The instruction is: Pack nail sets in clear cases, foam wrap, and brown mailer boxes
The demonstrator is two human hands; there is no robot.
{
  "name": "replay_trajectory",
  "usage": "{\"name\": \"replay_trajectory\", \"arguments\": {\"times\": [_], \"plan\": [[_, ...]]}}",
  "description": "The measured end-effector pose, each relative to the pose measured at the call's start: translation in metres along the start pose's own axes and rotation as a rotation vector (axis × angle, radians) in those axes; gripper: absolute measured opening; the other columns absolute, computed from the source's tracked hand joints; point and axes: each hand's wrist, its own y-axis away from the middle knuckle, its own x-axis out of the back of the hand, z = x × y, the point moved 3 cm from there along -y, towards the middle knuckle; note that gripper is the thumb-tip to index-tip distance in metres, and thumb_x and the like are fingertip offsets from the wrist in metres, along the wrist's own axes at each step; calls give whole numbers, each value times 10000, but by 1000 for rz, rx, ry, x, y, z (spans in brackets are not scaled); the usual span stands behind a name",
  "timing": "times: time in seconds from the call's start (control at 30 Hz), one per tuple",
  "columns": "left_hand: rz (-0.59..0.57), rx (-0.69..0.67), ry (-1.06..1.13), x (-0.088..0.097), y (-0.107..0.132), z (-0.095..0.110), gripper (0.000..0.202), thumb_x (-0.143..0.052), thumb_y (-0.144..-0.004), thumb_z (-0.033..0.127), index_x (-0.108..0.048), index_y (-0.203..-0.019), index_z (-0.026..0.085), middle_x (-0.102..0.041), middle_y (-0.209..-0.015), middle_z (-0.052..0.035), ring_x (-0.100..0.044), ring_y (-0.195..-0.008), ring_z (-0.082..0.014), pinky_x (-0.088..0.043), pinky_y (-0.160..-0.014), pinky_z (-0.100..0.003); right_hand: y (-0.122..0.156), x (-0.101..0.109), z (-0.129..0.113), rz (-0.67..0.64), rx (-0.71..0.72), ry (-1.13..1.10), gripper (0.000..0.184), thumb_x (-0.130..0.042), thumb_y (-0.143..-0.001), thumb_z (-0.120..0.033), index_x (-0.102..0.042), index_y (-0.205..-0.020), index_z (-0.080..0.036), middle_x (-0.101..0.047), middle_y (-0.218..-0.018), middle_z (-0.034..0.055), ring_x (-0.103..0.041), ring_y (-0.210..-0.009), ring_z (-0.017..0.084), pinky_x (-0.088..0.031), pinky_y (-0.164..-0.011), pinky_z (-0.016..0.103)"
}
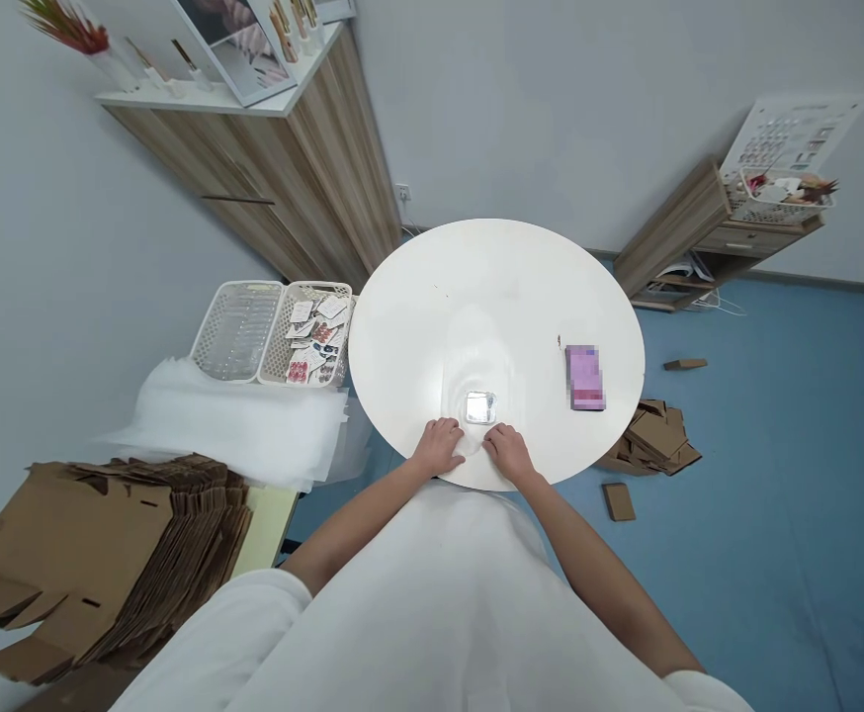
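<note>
A round white table (491, 297) stands in front of me. My left hand (439, 445) and my right hand (510, 452) rest at its near edge, fingers curled down on a thin white sheet (475, 451) that lies between them; I cannot make out whether they pinch it. Just beyond the fingertips sits a small clear packet (480, 406) with something pale inside. A purple rectangular item (584, 377) lies flat on the right part of the table, apart from both hands.
Left of the table are two white baskets (239, 331), one holding several small carded items (317, 341), over a heap of white foam sheets (239, 420). Flattened cardboard boxes (106, 554) pile at the near left. Cardboard pieces (650, 435) lie on the blue floor at right. Wooden cabinets line the back wall.
</note>
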Motion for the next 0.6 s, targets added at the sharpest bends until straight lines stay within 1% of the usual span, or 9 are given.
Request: {"name": "replay_trajectory", "arguments": {"times": [0.1, 0.17, 0.23, 0.27, 0.33, 0.37, 0.43, 0.5, 0.6], "plan": [[23, -27, -29, 2, -1, 2, 265, -545, -713, 264, -547, -975, 222, -510, -1082, -78, -437, -1029, -244, -246, -927, -392, 0, 7, -3, 24, -43, -84, 260, -320, -863, -285, -567, -866, -204, -552, -915, 55, -490, -872, 179, -360, -736, 290], [32, -12, -23, 4, -3, 0, 199, -470, -751, 186, -564, -924, 218, -546, -1019, -70, -472, -990, -220, -235, -933, -386, 3, 12, -4, 48, -41, -95, 269, -321, -859, -323, -560, -893, -205, -554, -936, 55, -494, -888, 180, -362, -760, 298], [43, 45, 15, 6, -4, -4, 208, -410, -777, 153, -573, -891, 215, -578, -960, -59, -509, -942, -201, -255, -919, -372, 7, 16, -3, 78, -21, -71, 283, -402, -817, -397, -539, -973, -205, -548, -1003, 60, -484, -943, 195, -351, -809, 320], [50, 75, 47, 7, -5, -7, 217, -393, -786, 154, -574, -888, 218, -591, -941, -51, -523, -921, -195, -271, -907, -363, 9, 17, -1, 89, -11, -51, 333, -460, -779, -426, -522, -1019, -205, -537, -1050, 66, -472, -983, 208, -338, -839, 335], [63, 110, 126, 10, -6, -13, 229, -382, -791, 163, -576, -894, 229, -614, -910, -31, -548, -880, -186, -301, -883, -338, 14, 18, 7, 91, -5, -21, 384, -522, -735, -415, -508, -1057, -207, -512, -1126, 71, -446, -1049, 223, -305, -890, 354], [69, 117, 164, 11, -5, -16, 230, -382, -790, 167, -576, -893, 235, -624, -888, -20, -559, -854, -183, -317, -867, -325, 17, 18, 11, 86, -17, -23, 334, -501, -752, -382, -521, -1037, -208, -511, -1138, 69, -447, -1057, 217, -298, -899, 351], [79, 137, 218, 13, -3, -21, 224, -380, -794, 188, -575, -888, 245, -636, -847, -3, -573, -801, -179, -349, -823, -304, 20, 20, 22, 79, -78, -70, 244, -394, -813, -312, -552, -965, -205, -544, -1098, 61, -486, -1010, 191, -324, -868, 323], [73, 175, 250, 14, 0, -26, 209, -375, -809, 228, -569, -883, 249, -640, -816, 6, -578, -764, -176, -372, -780, -289, 23, 23, 31, 51, -140, -154, 276, -311, -844, -295, -564, -903, -203, -591, -991, 49, -533, -902, 169, -369, -774, 285], [54, 213, 297, 12, 5, -32, 183, -384, -813, 260, -559, -861, 246, -638, -813, 11, -577, -766, -172, -390, -744, -276, 24, 26, 35, -30, -197, -242, 275, -317, -841, -344, -559, -839, -215, -616, -830, 21, -550, -753, 157, -374, -637, 249]]}}
